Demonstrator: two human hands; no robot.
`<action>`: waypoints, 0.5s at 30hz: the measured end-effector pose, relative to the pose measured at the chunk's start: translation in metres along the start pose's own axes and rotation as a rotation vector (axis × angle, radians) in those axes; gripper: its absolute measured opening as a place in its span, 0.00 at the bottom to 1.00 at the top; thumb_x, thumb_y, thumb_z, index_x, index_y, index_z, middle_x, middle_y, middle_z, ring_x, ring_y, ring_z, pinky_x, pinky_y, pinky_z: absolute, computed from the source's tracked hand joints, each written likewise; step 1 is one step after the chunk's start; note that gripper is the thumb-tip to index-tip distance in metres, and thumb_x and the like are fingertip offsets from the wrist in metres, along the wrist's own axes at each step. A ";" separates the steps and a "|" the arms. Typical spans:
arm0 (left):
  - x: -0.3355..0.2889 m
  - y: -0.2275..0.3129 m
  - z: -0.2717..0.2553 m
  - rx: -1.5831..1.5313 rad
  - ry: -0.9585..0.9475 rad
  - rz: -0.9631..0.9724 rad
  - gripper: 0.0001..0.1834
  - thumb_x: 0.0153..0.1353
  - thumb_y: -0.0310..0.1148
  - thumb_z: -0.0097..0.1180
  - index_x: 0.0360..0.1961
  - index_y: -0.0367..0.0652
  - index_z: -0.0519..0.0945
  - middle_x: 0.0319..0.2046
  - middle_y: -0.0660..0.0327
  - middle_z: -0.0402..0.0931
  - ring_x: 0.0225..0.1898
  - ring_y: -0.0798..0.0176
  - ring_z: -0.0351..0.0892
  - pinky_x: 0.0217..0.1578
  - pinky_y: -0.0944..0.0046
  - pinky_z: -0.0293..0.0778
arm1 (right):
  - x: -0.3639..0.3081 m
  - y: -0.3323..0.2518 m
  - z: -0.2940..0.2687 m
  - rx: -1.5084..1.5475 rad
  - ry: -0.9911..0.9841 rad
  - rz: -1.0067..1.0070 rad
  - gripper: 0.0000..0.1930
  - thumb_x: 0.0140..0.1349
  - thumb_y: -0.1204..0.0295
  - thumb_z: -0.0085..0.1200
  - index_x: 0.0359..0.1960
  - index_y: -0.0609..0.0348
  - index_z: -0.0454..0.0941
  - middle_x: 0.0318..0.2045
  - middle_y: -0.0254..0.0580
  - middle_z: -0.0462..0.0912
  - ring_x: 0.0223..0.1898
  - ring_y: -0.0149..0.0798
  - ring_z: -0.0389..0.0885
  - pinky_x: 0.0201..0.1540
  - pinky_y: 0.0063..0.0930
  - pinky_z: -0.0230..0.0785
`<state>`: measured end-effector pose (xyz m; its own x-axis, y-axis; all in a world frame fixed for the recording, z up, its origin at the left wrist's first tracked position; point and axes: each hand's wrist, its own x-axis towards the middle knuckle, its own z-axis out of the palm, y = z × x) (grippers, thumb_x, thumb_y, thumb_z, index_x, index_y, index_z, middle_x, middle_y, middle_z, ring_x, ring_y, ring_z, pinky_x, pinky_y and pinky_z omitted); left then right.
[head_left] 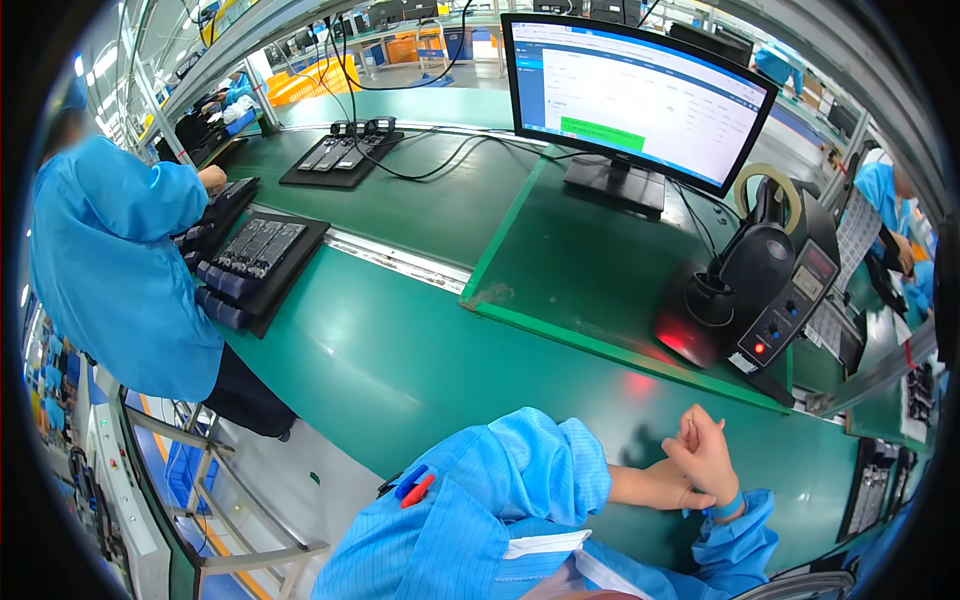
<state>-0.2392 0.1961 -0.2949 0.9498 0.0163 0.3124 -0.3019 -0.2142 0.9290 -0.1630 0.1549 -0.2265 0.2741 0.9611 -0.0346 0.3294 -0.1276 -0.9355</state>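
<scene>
My left hand (668, 484) reaches across to my right wrist, its fingers closed at the blue wrist strap (727, 506) just above the cuff. Part of its grip is hidden behind my right hand. My right hand (700, 450) is raised over the green bench, its fingers curled in loosely with nothing visible in them. Both forearms are in light blue sleeves. A red pen and a blue pen (412, 486) are clipped on my left sleeve.
Ahead stand a lit monitor (635, 95), a black scanner on a stand (705, 310), a control box (790, 310) and a tape roll (768, 190). Black trays of parts (262, 250) lie on the left. A co-worker in blue (120, 260) works there. A green-edged raised board (600, 345) crosses the bench.
</scene>
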 end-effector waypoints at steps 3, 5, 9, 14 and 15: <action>0.004 -0.010 -0.005 0.012 0.078 -0.015 0.35 0.51 0.58 0.45 0.39 0.30 0.69 0.37 0.41 0.69 0.41 0.45 0.69 0.40 0.55 0.67 | 0.019 -0.011 -0.001 0.011 -0.051 0.066 0.13 0.45 0.78 0.54 0.20 0.57 0.58 0.13 0.25 0.57 0.15 0.19 0.53 0.16 0.16 0.45; 0.002 -0.025 0.004 0.212 0.159 0.012 0.34 0.53 0.57 0.43 0.42 0.31 0.67 0.39 0.43 0.68 0.44 0.46 0.66 0.45 0.56 0.63 | 0.019 -0.022 -0.004 0.153 -0.117 0.144 0.13 0.46 0.78 0.53 0.20 0.57 0.58 0.12 0.26 0.58 0.13 0.20 0.55 0.16 0.17 0.47; 0.003 0.023 -0.017 0.238 -0.108 -0.239 0.27 0.52 0.46 0.48 0.46 0.35 0.64 0.47 0.44 0.60 0.53 0.46 0.57 0.53 0.55 0.55 | 0.010 0.012 -0.029 0.784 -0.338 0.009 0.11 0.49 0.73 0.51 0.21 0.56 0.58 0.10 0.28 0.61 0.11 0.25 0.59 0.16 0.19 0.51; 0.004 0.012 -0.007 0.073 0.078 0.341 0.26 0.42 0.26 0.52 0.46 0.43 0.62 0.55 0.49 0.48 0.60 0.50 0.48 0.56 0.60 0.50 | 0.020 0.049 -0.044 1.300 -1.058 -0.202 0.11 0.52 0.67 0.46 0.21 0.57 0.58 0.10 0.31 0.60 0.11 0.27 0.59 0.19 0.22 0.52; 0.004 0.022 -0.010 0.030 0.057 0.290 0.25 0.42 0.26 0.52 0.46 0.44 0.62 0.56 0.49 0.48 0.60 0.50 0.48 0.56 0.60 0.50 | 0.025 0.047 -0.044 1.294 -1.106 -0.214 0.12 0.52 0.67 0.46 0.21 0.57 0.58 0.10 0.31 0.60 0.11 0.28 0.59 0.19 0.22 0.52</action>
<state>-0.2432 0.2017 -0.2712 0.8180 0.0054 0.5752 -0.5563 -0.2464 0.7936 -0.1007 0.1618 -0.2555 -0.5643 0.7035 0.4319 -0.7669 -0.2531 -0.5898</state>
